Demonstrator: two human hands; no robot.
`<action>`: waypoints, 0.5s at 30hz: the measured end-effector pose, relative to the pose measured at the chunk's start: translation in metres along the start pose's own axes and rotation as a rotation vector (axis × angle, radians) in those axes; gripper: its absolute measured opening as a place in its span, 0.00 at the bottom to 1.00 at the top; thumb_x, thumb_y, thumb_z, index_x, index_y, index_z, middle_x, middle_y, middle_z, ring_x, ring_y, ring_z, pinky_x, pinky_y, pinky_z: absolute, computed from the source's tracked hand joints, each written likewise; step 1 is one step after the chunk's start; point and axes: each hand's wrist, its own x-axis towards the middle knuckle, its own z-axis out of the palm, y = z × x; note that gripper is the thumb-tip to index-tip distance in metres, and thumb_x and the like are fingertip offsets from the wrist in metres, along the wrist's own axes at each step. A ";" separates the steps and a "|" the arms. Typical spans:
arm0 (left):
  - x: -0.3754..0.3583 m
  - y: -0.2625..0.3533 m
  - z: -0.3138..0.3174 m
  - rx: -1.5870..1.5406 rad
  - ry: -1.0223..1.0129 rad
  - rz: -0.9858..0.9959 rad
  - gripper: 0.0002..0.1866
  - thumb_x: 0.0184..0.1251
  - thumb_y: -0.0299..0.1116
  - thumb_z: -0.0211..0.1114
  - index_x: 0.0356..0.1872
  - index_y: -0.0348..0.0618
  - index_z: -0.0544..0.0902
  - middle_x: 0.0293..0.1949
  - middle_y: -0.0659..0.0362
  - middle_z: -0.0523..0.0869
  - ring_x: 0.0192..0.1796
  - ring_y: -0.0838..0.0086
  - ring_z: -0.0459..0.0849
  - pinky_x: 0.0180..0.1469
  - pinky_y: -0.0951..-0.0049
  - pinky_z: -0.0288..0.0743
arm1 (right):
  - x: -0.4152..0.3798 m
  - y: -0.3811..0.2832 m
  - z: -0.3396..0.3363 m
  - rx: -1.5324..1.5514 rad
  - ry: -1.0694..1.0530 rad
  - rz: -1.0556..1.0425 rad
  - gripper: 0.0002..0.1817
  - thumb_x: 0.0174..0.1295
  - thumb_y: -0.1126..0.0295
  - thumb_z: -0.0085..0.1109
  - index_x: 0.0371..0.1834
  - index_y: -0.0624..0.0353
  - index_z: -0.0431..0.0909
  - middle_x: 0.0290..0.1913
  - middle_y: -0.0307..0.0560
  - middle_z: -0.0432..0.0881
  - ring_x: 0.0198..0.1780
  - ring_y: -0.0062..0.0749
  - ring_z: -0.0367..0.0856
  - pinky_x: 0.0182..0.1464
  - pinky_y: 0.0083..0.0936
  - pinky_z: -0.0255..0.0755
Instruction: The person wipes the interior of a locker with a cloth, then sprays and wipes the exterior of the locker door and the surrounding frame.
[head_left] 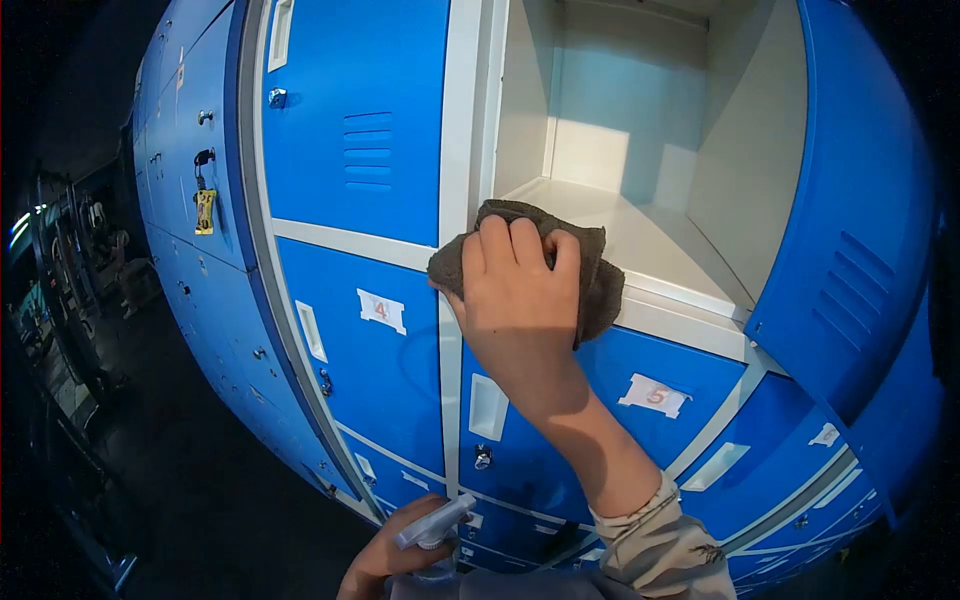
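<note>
Near the cloth [601,292], door labels [655,396] read "4" and "5".

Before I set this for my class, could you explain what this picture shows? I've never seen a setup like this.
There is no machine here: these are a person's two bare hands. The one picture comes from a camera worn on the head, looking forward and down. The right hand spreads its fingers over a dark cloth, held against the pale front edge of an open locker. The left hand, low in the picture, holds a spray bottle; only its upper part shows clearly. Around them are blue locker doors, two with readable labels, 4 and 5.
</note>
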 end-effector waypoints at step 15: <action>-0.019 -0.002 -0.004 -0.031 0.113 0.013 0.27 0.43 0.25 0.74 0.51 0.38 0.79 0.46 0.54 0.83 0.50 0.66 0.82 0.54 0.64 0.73 | -0.052 0.082 -0.105 -0.185 -0.126 0.261 0.21 0.45 0.57 0.70 0.35 0.60 0.77 0.41 0.47 0.74 0.46 0.41 0.71 0.47 0.38 0.62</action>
